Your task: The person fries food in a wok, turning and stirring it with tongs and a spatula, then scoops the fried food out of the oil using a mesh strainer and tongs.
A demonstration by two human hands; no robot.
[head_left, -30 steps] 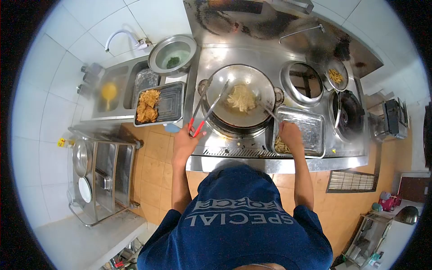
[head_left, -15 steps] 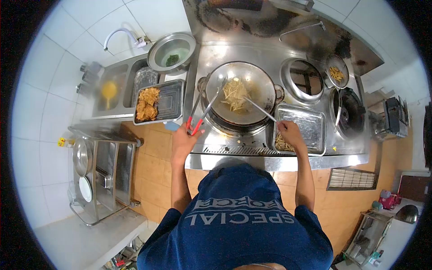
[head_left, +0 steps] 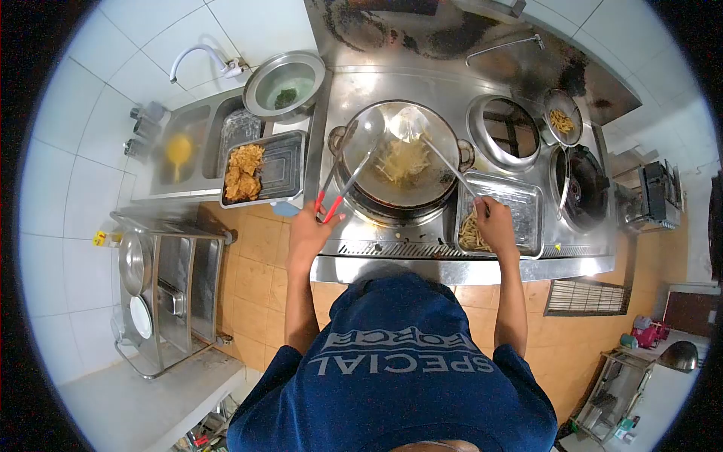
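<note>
My left hand (head_left: 307, 235) is closed around the red handles of metal tongs (head_left: 349, 190). The tongs' arms are spread, and their tips hang over the left part of the wok (head_left: 446, 137). The long handle of a wok spatula (head_left: 407, 123) is in my right hand (head_left: 497, 226). Its shiny blade shows at the wok's far side, behind the pale potato strips (head_left: 402, 161), which sit in the middle of the wok. Under my right wrist stands a metal tray (head_left: 525, 197) with fried strips (head_left: 472, 235) at its left end.
A tray (head_left: 283, 167) with fried golden-brown pieces (head_left: 244, 175) rests by the sink (head_left: 194, 124) at left. Behind it sits a metal bowl (head_left: 315, 69) with something green inside. To the right are a ring burner (head_left: 482, 143), a strainer (head_left: 570, 102) holding fried strips, and a dark wok (head_left: 591, 181).
The spatula blade has moved from among the strips to the far side of the wok. The strips look looser and blurred. My right hand has shifted slightly up and right.
</note>
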